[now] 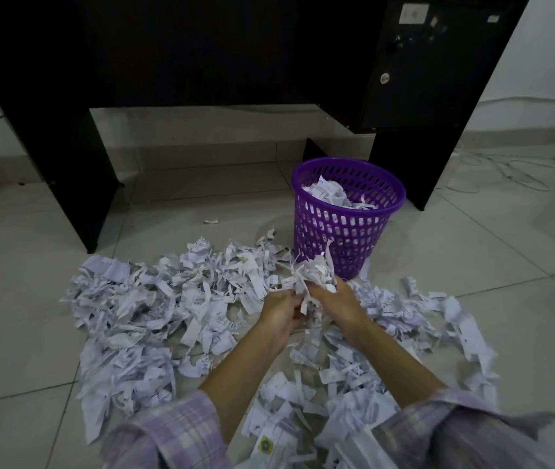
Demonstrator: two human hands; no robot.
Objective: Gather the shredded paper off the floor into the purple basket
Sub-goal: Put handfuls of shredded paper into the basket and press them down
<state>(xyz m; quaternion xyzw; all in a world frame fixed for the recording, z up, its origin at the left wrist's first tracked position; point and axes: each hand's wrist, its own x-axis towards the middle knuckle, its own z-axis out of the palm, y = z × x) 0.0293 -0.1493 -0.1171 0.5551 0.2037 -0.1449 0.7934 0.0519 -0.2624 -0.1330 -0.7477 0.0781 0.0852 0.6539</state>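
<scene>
1. Head view. Shredded paper (140,309): white strips and crumpled scraps with faint print, spread in a wide loose heap on the tiled floor (25,333), running from 9 o'clock through 6 o'clock round to 3 o'clock of the hands.
2. One stray scrap (211,221) lies apart at 11 o'clock of the heap.
3. Left hand (281,311) and right hand (332,301) meet at frame centre, fingers curled and clamped on a shared bundle of shreds (306,274), raised above the heap; strips stick up and hang down from it.
4. Purple basket (343,231): perforated plastic, upright, at 1 o'clock of the hands, just beyond the bundle. It holds crumpled shreds, heaped near the rim.
5. Black desk (201,52) stands behind, at 12 o'clock.
6. Plaid sleeves (167,434) at 6 o'clock.
</scene>
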